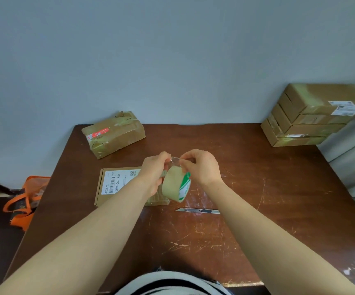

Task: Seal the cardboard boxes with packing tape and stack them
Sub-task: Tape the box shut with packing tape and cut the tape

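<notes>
Your left hand (pixel 154 173) grips the tape roll (pixel 175 185); your right hand (pixel 202 167) pinches its free end (pixel 175 159).
You hold the roll at mid-frame. The flat box (pixel 112 186) lies just left of it, partly behind your left hand, with its long axis running left to right, so the tape probably wants drawing leftward.

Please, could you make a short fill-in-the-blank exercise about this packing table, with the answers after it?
1. The left hand and the right hand hold a roll of ____.
2. The stack of boxes stands at the table's far ____ corner.
3. The bag on the floor is ____.
Missing words: tape; right; orange.
</notes>
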Motion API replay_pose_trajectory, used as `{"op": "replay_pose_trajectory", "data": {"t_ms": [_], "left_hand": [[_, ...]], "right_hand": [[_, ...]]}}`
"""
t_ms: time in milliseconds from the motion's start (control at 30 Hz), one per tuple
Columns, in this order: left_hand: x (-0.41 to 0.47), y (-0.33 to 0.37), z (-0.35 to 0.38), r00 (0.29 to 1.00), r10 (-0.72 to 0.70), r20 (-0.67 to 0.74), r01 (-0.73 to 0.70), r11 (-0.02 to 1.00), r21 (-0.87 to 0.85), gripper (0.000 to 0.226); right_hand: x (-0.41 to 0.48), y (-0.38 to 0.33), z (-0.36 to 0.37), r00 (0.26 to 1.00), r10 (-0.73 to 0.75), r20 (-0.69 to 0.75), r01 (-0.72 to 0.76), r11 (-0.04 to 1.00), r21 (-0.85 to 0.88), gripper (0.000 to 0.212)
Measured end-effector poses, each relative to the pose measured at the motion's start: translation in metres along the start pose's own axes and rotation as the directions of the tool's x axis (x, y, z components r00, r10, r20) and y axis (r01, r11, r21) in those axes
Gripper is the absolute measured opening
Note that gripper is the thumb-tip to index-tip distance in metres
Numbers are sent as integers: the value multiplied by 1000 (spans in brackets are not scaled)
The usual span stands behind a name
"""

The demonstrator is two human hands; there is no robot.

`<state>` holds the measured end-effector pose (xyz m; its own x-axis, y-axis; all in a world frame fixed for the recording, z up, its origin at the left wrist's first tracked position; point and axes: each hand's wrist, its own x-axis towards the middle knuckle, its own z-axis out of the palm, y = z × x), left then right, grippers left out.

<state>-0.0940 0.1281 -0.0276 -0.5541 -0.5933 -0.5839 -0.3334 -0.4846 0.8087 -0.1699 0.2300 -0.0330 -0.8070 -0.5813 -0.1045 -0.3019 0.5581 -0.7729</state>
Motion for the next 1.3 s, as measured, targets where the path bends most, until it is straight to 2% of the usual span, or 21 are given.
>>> {"op": "replay_pose_trajectory", "data": {"t_ms": [133,200,267,300,367,400,467,500,600,733,800,900,933,1033,1100,1200,1233,1300], "left_hand": [[-2,2,-1,999,20,32,-19,999,-30,17],[-2,4,-3,1000,-23,-3,23,990,-138,7],[3,3,-9,995,-92,-34,80,961,-265,47],[5,1,-13,996,-79,-36,67,962,-265,59],[4,3,-14,998,59,21,-57,996,-71,55],[2,3,-13,984,162,74,-169,979,111,48],[2,3,-9,921,341,190,-391,796,463,37],[5,2,-8,896,379,233,-442,704,556,32],[12,-4,-9,867,407,288,-483,544,686,21],[18,-13,-12,817,473,331,-547,451,705,6],[21,-11,-12,801,506,321,-551,412,726,8],[24,-12,-7,803,513,302,-536,403,742,10],[25,-13,-4,804,519,291,-530,403,746,11],[27,-15,3,804,541,247,-507,405,761,19],[27,-15,7,830,506,236,-479,428,766,39],[24,-14,8,905,379,194,-384,529,757,96],[24,-14,7,933,329,143,-321,591,740,104],[26,-15,2,967,248,54,-207,650,732,98]], "right_hand": [[4,-3,0,998,-7,54,15,989,-149,10],[4,-5,-2,997,-6,83,20,985,-171,11],[4,-5,-4,995,9,96,8,985,-173,15],[3,-4,-4,995,16,102,3,984,-177,15],[5,-3,-5,993,9,116,16,978,-206,16],[5,-2,-4,992,6,129,23,974,-225,17],[5,-1,-1,988,11,153,26,971,-237,20],[6,0,0,987,7,159,31,971,-236,20],[5,3,0,989,-5,146,37,976,-216,18],[5,8,-5,989,-24,146,60,967,-249,20],[6,9,-8,989,-18,144,57,960,-275,21],[9,16,-12,994,-56,94,88,922,-378,21],[11,19,-13,995,-60,84,87,929,-361,20],[15,24,-15,993,-27,111,46,985,-169,17],[18,24,-16,993,-55,103,69,987,-145,15],[25,24,-17,995,-75,59,84,984,-157,15],[27,25,-18,996,-73,50,81,983,-164,16],[27,28,-18,995,-79,64,91,972,-217,17]]}}
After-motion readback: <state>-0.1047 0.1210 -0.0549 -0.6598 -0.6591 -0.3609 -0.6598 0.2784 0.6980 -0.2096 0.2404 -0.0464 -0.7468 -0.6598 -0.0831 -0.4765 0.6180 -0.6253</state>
